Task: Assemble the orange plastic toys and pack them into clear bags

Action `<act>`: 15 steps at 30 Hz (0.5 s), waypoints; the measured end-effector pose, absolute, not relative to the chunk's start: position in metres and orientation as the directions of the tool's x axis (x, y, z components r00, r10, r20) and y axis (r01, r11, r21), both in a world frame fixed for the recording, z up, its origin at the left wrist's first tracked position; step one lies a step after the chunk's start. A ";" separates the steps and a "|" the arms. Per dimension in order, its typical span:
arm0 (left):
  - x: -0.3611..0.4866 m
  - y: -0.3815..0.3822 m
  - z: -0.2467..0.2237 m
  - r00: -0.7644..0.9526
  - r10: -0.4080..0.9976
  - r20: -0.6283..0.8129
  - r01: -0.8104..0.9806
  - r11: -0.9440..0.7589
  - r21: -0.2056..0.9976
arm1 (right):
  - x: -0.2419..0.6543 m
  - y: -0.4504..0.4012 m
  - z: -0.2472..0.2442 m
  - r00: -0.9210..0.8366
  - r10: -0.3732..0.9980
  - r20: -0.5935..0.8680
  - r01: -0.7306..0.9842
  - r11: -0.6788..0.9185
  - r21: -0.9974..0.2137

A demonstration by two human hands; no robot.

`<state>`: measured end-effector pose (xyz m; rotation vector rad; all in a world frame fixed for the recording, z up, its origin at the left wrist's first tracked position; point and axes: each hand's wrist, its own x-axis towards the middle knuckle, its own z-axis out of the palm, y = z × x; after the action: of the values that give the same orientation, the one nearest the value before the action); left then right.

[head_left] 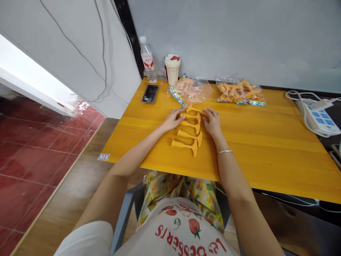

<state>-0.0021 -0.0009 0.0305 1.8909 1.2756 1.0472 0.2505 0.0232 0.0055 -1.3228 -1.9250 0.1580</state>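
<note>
Several orange-yellow plastic T-shaped pieces, like small toy hammers, lie in a column on the table before me. The farthest T-shaped piece (195, 110) points its handle to the right, and my right hand (212, 122) has its fingers closed about that end. My left hand (172, 120) holds thumb and fingers around the handle end of the second T-shaped piece (190, 116), whose head faces right. Closer to me lie a third piece (190, 124), a fourth piece (189, 135) and the nearest piece (185, 144), their handles to the left. Neither hand touches the nearest two.
Beyond my hands lie an opened clear bag (198, 90) and a bag of more orange pieces (239, 91). A phone (150, 93), a water bottle (148, 62) and a lidded cup (172, 69) stand back left. A power strip (321, 115) with cables sits at right.
</note>
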 end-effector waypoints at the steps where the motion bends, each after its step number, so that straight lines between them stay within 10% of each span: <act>1: -0.001 0.002 0.031 0.247 0.934 0.258 0.470 -0.349 0.811 | 0.251 0.023 0.005 -0.132 0.846 0.517 0.733 0.434 -0.523; 9: 0.012 -0.005 0.054 0.302 0.902 0.310 0.558 -0.430 0.710 | 0.241 0.012 0.032 0.022 0.744 0.668 0.628 0.510 -0.588; 15: 0.050 -0.009 0.074 0.369 0.799 0.475 0.405 -0.598 0.692 | 0.216 -0.014 0.051 -0.244 0.657 0.714 0.536 0.704 -0.465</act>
<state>0.0497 -0.0090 0.0740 2.1708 1.0406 1.1339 0.2158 -0.0139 0.0507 -0.9238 -1.9144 0.1517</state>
